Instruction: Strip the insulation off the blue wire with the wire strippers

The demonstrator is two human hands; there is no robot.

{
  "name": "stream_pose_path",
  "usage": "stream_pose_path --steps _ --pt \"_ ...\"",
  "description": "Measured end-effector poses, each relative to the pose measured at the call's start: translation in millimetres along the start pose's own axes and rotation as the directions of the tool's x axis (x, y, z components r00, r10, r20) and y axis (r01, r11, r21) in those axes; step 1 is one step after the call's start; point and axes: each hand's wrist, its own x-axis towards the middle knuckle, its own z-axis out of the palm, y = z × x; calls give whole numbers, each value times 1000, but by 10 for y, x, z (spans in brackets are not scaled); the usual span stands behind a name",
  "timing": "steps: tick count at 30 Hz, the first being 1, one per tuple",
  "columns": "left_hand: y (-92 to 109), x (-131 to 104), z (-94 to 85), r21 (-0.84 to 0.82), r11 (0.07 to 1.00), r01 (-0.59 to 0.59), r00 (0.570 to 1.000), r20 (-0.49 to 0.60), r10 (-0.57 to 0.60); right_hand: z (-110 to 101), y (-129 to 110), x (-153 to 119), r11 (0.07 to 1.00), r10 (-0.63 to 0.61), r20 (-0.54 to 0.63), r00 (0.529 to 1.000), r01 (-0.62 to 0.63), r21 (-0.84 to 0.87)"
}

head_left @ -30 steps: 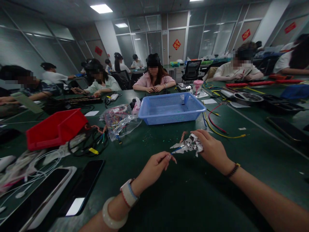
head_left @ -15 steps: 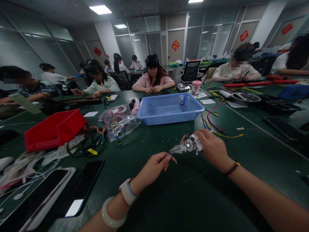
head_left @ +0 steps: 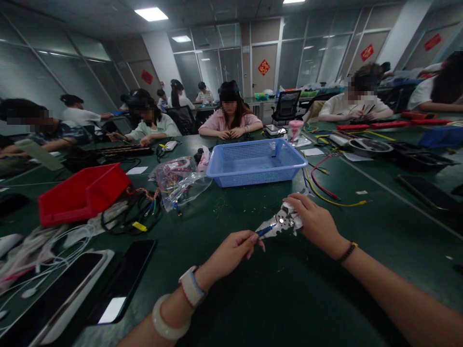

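In the head view, the left hand (head_left: 238,246) is pinching a thin, straight blue wire (head_left: 265,231) between its thumb and fingertips. The right hand (head_left: 314,219) is closing its fingers around the flat silver metal pliers (head_left: 281,220), whose handles are wearing a crumpled white wrapping (head_left: 297,222). The wire is lying at the tapered jaws, above the smooth dark green table (head_left: 267,294). Beyond the hands, a rectangular blue plastic basket (head_left: 257,178) with perforated walls is standing, and a wrinkled transparent plastic bag (head_left: 177,180) is resting on its left.
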Motion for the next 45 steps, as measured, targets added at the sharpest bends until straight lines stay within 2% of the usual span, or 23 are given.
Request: stream_pose_path --steps 10,20,28,31,35,40,45 --pt "60 -25 11 30 999 29 999 13 -29 21 -12 -3 994 -11 92 996 1 110" --pt "54 -36 10 20 1000 21 999 25 -21 2 -22 30 999 -11 107 994 7 32" --pt "-13 -11 54 -28 1000 -12 1000 13 12 85 38 -38 999 -47 20 999 47 5" --pt "-55 15 67 -128 992 12 1000 13 -11 130 65 -59 998 -54 -47 997 52 -32" --pt "-65 15 82 -251 965 78 996 70 -62 129 59 -58 994 -70 -113 991 61 -87" --pt "-81 13 94 -369 924 98 991 123 -56 102 13 -55 991 -65 -103 993 53 -123" --pt "-76 10 142 -479 872 103 991 129 -46 76 -54 -59 991 -56 -90 994 45 -125"
